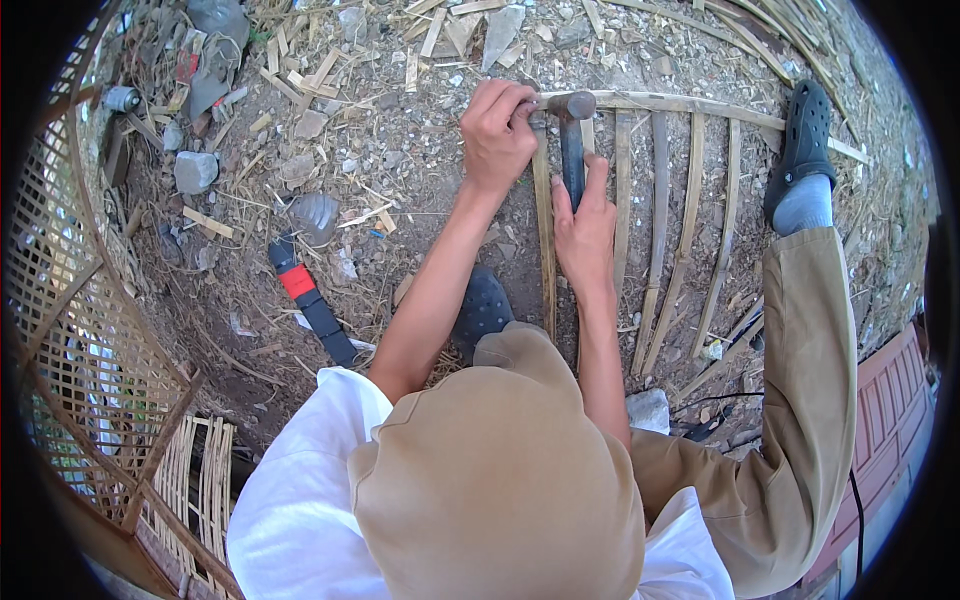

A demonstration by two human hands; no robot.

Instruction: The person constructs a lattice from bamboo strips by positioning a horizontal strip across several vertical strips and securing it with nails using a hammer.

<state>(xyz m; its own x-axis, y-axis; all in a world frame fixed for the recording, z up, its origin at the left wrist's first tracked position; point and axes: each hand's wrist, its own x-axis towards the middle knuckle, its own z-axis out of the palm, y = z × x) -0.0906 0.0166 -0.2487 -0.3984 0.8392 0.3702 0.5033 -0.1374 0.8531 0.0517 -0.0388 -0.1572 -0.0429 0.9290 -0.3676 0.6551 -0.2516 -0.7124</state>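
My right hand (pixel 585 225) is wrapped round the dark handle of a hammer (pixel 572 150). Its metal head lies over the left end of a long bamboo strip (pixel 680 103). Just left of the head, my left hand (pixel 497 135) is closed in a pinch at the strip's end, where a vertical slat (pixel 543 220) meets it. What sits between those fingertips is too small to make out. Several more bamboo slats (pixel 687 230) run from the long strip toward me, spaced side by side. My foot in a dark clog (pixel 806 130) rests at the strip's right part.
Stones (pixel 196 172), wood offcuts (pixel 315 75) and straw litter the ground. A dark tool-like thing with a red band (pixel 297 281) lies left of my arm. Woven bamboo lattice (pixel 75 350) stands at the left, a reddish panelled board (pixel 880 420) at the right.
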